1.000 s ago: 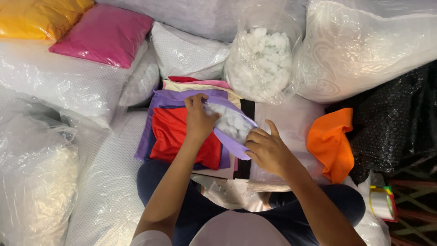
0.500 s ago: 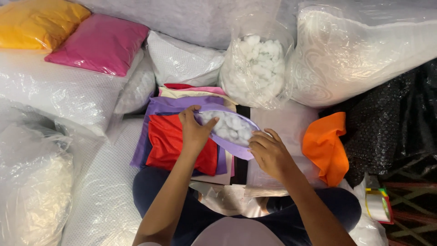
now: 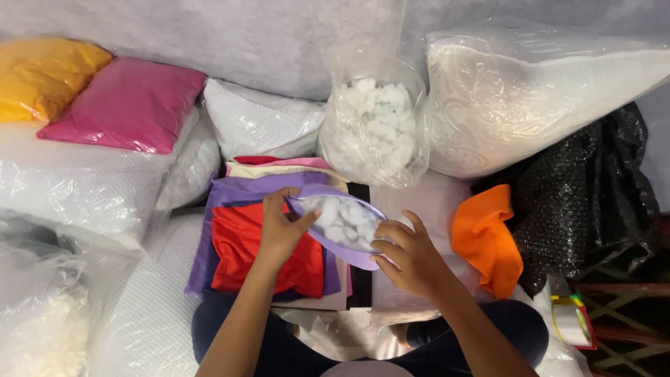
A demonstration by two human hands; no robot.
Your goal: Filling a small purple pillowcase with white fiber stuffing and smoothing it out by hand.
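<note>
We are holding a small lilac fabric cushion cover (image 3: pixel 347 234) open over our lap, and it is showing white fibre stuffing inside; the stuffing step appears to be under way, with the pouch looking partly filled. Our left hand (image 3: pixel 280 234) is pinching the near-left edge of the opening between thumb and fingers, while our right hand (image 3: pixel 408 260) is gripping the lower right rim, fingers curled around the cloth. Both hands are grasping the cover, neither is loose.

The cover is sitting above a stack of flat folded fabric pieces, red on purple (image 3: pixel 262 248), just in front of our crossed legs. Directly behind it a clear plastic bag of white fibre clumps (image 3: pixel 373 129) is standing upright and open at the top. A crumpled orange cloth (image 3: pixel 486 241) is lying to the right, near but apart.

Judging the next move: one hand would need to let go and take more clumps, while the other keeps the mouth spread wide.

The cover itself is looking soft, thin, slightly bulging, with lumpy white tufts showing through the opening.
</note>
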